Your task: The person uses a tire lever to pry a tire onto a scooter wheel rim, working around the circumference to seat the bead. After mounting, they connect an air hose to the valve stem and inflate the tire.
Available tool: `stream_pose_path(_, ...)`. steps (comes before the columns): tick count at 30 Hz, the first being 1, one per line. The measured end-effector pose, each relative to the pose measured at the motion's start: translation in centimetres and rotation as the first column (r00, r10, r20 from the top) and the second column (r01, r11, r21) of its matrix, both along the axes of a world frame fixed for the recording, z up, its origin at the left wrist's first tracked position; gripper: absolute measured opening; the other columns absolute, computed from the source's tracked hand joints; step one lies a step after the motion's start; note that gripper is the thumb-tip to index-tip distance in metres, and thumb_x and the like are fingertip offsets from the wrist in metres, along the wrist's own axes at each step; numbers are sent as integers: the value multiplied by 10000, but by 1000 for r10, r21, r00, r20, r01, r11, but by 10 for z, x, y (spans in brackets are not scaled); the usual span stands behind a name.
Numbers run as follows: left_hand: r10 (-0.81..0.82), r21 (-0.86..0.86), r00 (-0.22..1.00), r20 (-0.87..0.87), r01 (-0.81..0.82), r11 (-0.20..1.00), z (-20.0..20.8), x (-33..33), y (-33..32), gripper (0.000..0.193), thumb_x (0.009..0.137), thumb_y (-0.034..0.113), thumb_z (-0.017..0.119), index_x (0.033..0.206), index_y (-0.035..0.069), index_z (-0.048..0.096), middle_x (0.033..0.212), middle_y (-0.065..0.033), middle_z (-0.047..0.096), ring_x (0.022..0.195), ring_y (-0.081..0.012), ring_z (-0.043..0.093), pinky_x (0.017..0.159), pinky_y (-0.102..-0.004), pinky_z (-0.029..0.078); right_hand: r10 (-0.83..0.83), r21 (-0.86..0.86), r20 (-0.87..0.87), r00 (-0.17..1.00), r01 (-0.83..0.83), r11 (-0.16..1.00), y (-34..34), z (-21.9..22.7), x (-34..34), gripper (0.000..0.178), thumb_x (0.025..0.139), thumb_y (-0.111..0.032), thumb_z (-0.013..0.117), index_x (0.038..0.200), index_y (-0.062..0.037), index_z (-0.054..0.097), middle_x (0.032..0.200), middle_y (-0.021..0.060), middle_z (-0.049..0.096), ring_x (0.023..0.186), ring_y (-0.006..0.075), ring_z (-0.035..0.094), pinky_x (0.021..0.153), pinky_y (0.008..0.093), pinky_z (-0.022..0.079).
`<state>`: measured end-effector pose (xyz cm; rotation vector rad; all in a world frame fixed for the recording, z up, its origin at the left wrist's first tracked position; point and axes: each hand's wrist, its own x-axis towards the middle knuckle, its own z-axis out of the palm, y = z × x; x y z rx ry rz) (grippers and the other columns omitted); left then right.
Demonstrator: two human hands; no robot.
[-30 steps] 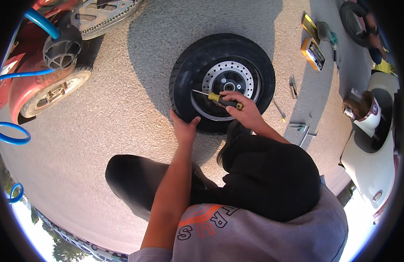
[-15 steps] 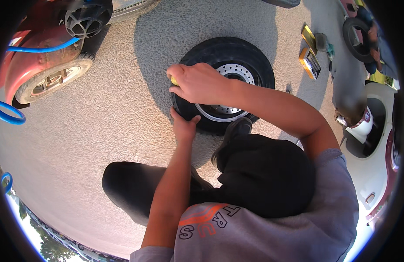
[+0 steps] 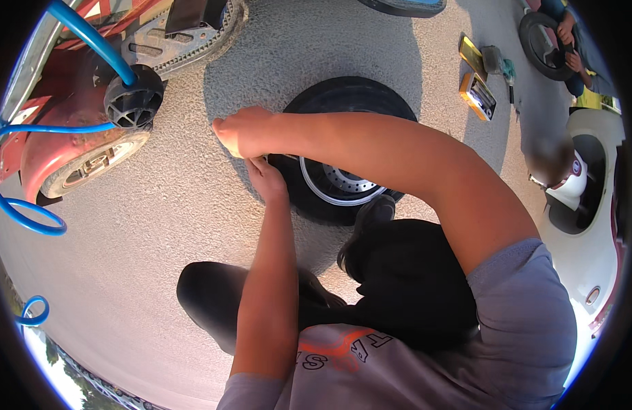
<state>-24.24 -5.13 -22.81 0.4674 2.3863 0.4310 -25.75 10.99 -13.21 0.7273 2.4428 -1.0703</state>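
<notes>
My right hand (image 3: 244, 130) is closed, reaching across to the left of a black tyre (image 3: 350, 92). A bit of something yellow (image 3: 237, 154) shows under its fingers; the rest of that thing is covered. Just below it, my left hand (image 3: 267, 180) is at the tyre's left edge, close under the right one. Its fingers are partly hidden, so I cannot tell if they grip anything. The tyre lies flat around a wheel with a silver rim and a drilled metal disc (image 3: 345, 179), partly covered by my right forearm. My dark shoe (image 3: 375, 213) is against the tyre's near side.
At left stand a red vehicle's wheel (image 3: 90, 167), a black ribbed ball-shaped part (image 3: 133, 97) and a coiled blue hose (image 3: 29, 217). Far right, an open yellow toolbox (image 3: 477, 96) lies beside a brush (image 3: 509, 70). Another person's hands hold a tyre (image 3: 545, 46). A white scooter (image 3: 589, 260) stands right.
My right hand has moved left, off the tyre and out past its edge, with the yellow thing. My left hand has shifted slightly left and up toward it. The view has tilted a little.
</notes>
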Motion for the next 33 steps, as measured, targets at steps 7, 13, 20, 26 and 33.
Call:
stream_pose_path(7, 206, 89, 978, -16, -204, 975, -8, -2, 42, 584, 986, 528, 300, 1250, 91, 583, 1088, -192, 683, 966, -399, 659, 778, -498, 513, -224, -38, -224, 949, 221, 975, 16, -15, 37, 319, 817, -217, 664, 1027, -11, 540, 822, 155, 691, 752, 359, 685, 645, 468, 534)
stream_pose_path(13, 95, 25, 993, -66, -93, 995, -23, -1, 42, 503, 1009, 448, 346, 1135, 39, 611, 1028, -182, 682, 944, -348, 667, 773, -449, 514, -260, -128, -419, 870, 228, 965, -5, 5, 106, 261, 824, -213, 642, 990, -44, 531, 728, 146, 661, 648, 353, 667, 539, 460, 509)
stream_pose_path(20, 229, 61, 970, -84, -225, 973, -21, -2, 42, 567, 1024, 457, 314, 1121, -4, 630, 1078, -247, 667, 966, -453, 626, 815, -510, 486, -136, 45, -382, 914, 165, 985, -69, 41, 165, 144, 788, -94, 600, 842, -13, 494, 851, 160, 586, 609, 312, 624, 516, 410, 509)
stream_pose_path(26, 236, 36, 966, -101, -234, 972, -19, 0, 44, 550, 1013, 485, 309, 1143, 67, 642, 1068, -207, 684, 970, -438, 636, 822, -523, 486, -532, -107, 251, 808, 570, 815, -98, 46, 209, 366, 853, -154, 604, 1200, -58, 545, 997, 190, 627, 790, 382, 658, 699, 454, 541)
stream_pose_path(33, 236, 60, 965, -115, -230, 971, -20, 0, 42, 567, 1002, 516, 305, 1205, 101, 636, 1093, -186, 687, 985, -438, 635, 840, -521, 489, -826, 49, 59, 561, 824, 564, -118, 38, 204, 405, 888, -246, 610, 1267, -118, 542, 955, 175, 640, 857, 370, 656, 738, 447, 538)
